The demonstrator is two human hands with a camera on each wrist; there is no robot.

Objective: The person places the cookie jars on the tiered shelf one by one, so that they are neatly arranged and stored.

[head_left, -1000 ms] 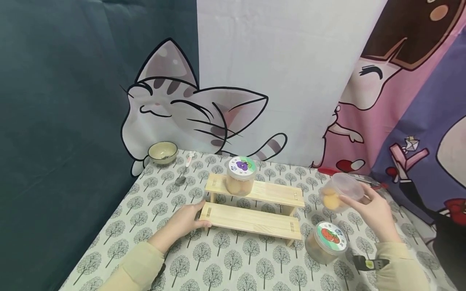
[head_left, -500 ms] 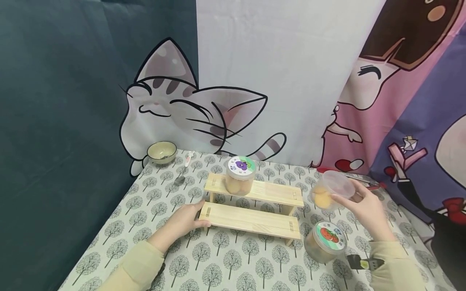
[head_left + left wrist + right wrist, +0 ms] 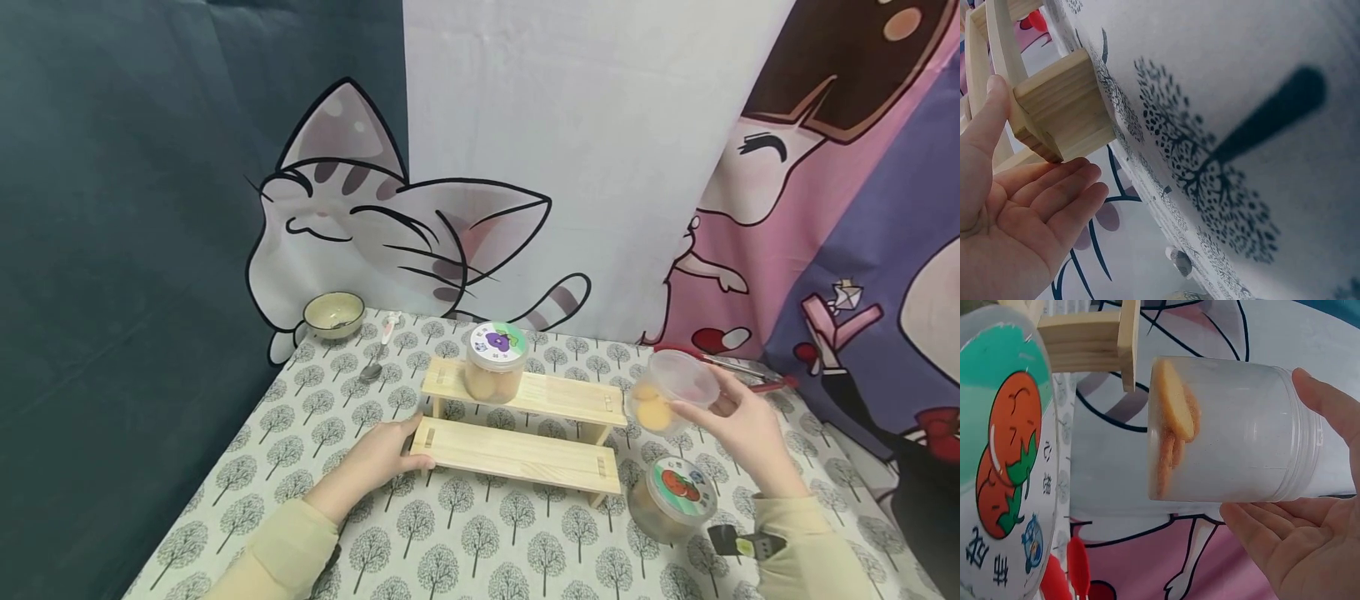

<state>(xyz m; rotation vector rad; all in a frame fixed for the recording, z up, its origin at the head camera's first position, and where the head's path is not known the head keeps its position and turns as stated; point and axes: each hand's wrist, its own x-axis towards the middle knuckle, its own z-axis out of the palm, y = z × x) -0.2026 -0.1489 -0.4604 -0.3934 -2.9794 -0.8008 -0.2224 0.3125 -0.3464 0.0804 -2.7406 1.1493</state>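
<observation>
My left hand (image 3: pixel 378 454) grips the left end of a two-step wooden shelf (image 3: pixel 517 450). In the left wrist view the thumb lies over the board's edge, and the fingers are on its other side. A clear plastic jar (image 3: pixel 1235 431) is in my right hand (image 3: pixel 750 425), pinched near its rim between thumb and fingers. Several yellow-orange biscuit-like pieces (image 3: pixel 1175 412) lie at its bottom. It hangs above the cloth, right of the shelf. Whether a lid covers it I cannot tell. Nearer me stands a lidded jar with a tomato label (image 3: pixel 671 500).
A lidded jar with an aubergine-like label (image 3: pixel 497 364) stands on the upper step. Back left are a bowl (image 3: pixel 335 315) and a spoon (image 3: pixel 378 350). Red-handled utensils (image 3: pixel 738 367) lie at the back right. The table wears a tree-print cloth (image 3: pixel 480 550); curtains hang behind.
My right hand has carried the clear jar a little to the left, closer to the shelf's right end. The left hand has stayed on the shelf.
</observation>
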